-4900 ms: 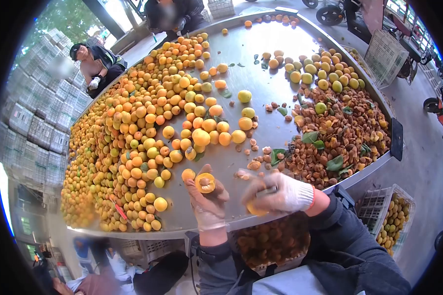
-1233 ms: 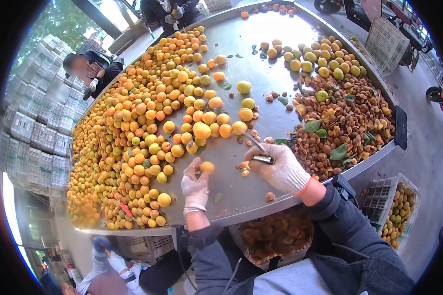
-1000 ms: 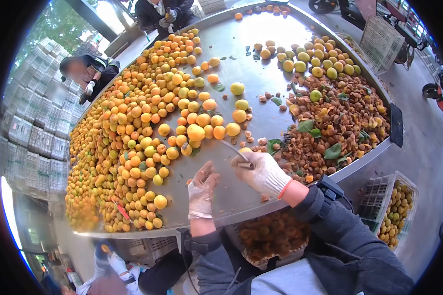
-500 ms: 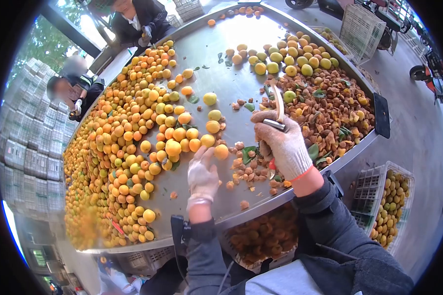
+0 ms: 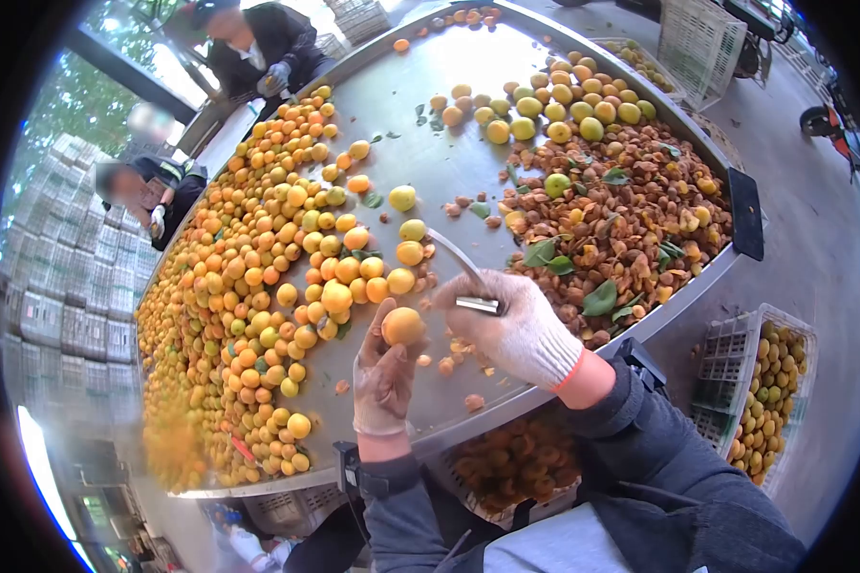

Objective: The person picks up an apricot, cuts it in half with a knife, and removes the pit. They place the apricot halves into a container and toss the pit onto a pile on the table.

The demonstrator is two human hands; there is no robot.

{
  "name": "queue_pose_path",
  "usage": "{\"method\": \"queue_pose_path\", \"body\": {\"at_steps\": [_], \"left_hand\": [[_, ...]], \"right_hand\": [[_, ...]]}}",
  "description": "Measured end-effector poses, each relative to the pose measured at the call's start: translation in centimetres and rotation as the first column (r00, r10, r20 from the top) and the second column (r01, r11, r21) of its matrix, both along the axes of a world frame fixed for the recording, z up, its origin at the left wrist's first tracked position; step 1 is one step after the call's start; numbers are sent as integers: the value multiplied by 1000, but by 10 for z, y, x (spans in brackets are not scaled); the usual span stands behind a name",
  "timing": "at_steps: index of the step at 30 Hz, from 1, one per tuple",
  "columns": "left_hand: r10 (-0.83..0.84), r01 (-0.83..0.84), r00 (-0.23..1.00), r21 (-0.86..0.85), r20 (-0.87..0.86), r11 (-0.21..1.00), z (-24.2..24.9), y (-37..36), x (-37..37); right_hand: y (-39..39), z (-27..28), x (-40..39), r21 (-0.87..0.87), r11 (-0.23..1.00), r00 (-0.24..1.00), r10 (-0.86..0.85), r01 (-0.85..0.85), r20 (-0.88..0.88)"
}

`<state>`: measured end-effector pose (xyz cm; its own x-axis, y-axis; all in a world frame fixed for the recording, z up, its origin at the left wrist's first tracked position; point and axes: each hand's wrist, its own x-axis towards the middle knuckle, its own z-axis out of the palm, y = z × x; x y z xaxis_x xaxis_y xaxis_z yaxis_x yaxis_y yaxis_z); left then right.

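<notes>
In the head view my left hand [image 5: 382, 384], in a stained white glove, is closed around an orange apricot [image 5: 403, 327] above the metal table. My right hand [image 5: 518, 329], in a knit glove with an orange-red cuff edge, grips a curved metal tool [image 5: 461, 254]. Its thin curved strip points up and left, and a short shiny metal piece [image 5: 478, 306] shows at my fingers. The fingers of my right hand are close to the apricot's right side. Just beyond both hands lies a short line of loose apricots [image 5: 401, 280].
Whole apricots [image 5: 248, 277] cover the table's left side. Brown pits and pulp scraps [image 5: 631, 210] are heaped at right, with green leaves [image 5: 599, 298]. A crate of fruit [image 5: 726, 372] stands at lower right. Two people [image 5: 263, 48] are across the table.
My left hand has picked up an apricot and turned it upward. My right hand has moved left and down toward it, the tool now tilted left.
</notes>
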<state>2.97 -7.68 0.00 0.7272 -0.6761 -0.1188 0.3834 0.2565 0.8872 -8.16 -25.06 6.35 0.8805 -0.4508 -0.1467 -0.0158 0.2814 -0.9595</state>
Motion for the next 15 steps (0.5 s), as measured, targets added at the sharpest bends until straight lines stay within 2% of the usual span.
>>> {"method": "queue_pose_path", "body": {"at_steps": [1, 2, 3, 5, 7, 9, 10, 11, 13, 15], "left_hand": [[-15, -7, 992, -174, -122, 985, 6, 7, -8], [-39, -13, 982, -270, -187, 963, 5, 15, -10], [-26, -25, 983, -268, -184, 963, 6, 21, -13], [-65, -48, 960, -387, -273, 921, 10, 30, -18], [-34, -97, 955, -421, -294, 902, 2, 35, -20], [-10, -146, 948, -459, -320, 876, -8, 42, -15], [61, -148, 972, -390, -228, 909, -13, 46, -13], [125, -161, 983, -317, -131, 935, -17, 50, -12], [156, -197, 977, -333, -144, 922, -15, 47, -14], [184, -226, 971, -347, -151, 910, -16, 47, -13]], "right_hand": [[6, -1, -2, -69, 996, 998, 64, -64, 1], [13, -9, -1, -34, 992, 992, 124, -123, 15], [19, -15, -1, -31, 990, 990, 137, -136, 19], [27, -20, 1, -291, 926, 970, 241, -243, -43], [37, -24, 4, -296, 909, 955, 284, -295, -79], [47, -38, 9, -443, 837, 945, 315, -322, -92], [50, -38, 9, -484, 807, 938, 330, -339, -107], [54, -39, 11, -487, 801, 935, 336, -347, -113], [63, -45, 13, -421, 832, 932, 342, -361, -124], [70, -51, 15, -427, 826, 929, 351, -368, -122]]}}
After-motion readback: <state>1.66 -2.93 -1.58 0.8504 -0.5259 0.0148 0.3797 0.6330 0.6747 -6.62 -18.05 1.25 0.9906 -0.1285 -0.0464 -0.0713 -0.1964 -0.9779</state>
